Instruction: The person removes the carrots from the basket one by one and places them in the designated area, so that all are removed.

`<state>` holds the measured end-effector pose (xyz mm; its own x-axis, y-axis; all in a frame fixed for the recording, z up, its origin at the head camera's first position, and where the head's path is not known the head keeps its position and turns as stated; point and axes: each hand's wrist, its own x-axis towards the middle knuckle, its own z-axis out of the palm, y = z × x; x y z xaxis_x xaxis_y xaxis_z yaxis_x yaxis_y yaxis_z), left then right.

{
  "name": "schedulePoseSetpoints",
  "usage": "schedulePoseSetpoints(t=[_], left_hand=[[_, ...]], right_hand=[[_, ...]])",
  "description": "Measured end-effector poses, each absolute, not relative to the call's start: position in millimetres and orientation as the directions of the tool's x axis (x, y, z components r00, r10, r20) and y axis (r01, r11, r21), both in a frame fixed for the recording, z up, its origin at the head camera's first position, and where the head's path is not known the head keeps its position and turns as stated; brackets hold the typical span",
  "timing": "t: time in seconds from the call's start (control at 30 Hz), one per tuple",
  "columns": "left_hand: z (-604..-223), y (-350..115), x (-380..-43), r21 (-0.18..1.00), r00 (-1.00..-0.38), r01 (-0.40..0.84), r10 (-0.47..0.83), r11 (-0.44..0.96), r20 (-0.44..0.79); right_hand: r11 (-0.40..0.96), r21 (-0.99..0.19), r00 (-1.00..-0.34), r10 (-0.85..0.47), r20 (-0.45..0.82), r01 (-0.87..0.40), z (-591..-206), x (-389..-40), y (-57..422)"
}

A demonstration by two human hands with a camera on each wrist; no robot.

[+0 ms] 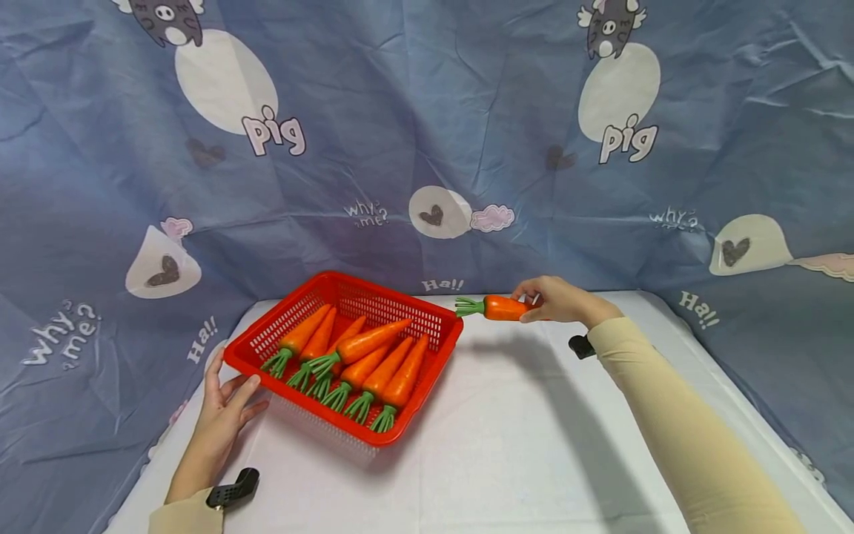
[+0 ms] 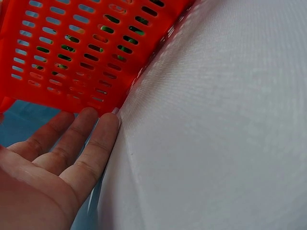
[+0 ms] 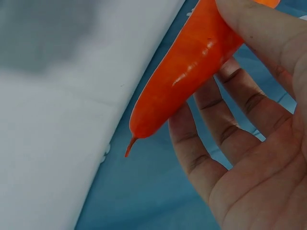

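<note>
A red plastic basket (image 1: 414, 411) with slotted walls stands on the table, holding several orange carrots (image 1: 373, 341) with green stem tufts. At its near-left corner is my left hand (image 1: 219, 411), thumb and index finger on either side of the rim. In the left wrist view, the other fingers (image 2: 98, 148) extend fairly straight against the basket's (image 2: 72, 96) lower edge. Right of the basket, my right hand (image 1: 557, 298) grips one carrot (image 1: 503, 308) above the table, its green top pointing left. The right wrist view shows that carrot's (image 3: 177, 86) tapered end between thumb and fingers.
A white cloth covers the table (image 1: 507, 445). Behind it hangs a blue printed curtain (image 1: 373, 148), close to the table's back edge. Dark wrist devices show at the left wrist (image 1: 233, 489) and right wrist (image 1: 582, 346).
</note>
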<state>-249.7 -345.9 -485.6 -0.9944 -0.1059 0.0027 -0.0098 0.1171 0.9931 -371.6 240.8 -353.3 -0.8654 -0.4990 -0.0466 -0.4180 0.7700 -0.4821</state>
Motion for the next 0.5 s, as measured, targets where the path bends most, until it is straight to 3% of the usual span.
schedulePoseSetpoints(t=[0.5], left_hand=[[-486,-345,-250,0.993,-0.994,-0.001,-0.111,0.115,0.012]], right_hand=[[0.789,-0.479,-0.874,-0.478,-0.084,-0.385,-374,-370,259]])
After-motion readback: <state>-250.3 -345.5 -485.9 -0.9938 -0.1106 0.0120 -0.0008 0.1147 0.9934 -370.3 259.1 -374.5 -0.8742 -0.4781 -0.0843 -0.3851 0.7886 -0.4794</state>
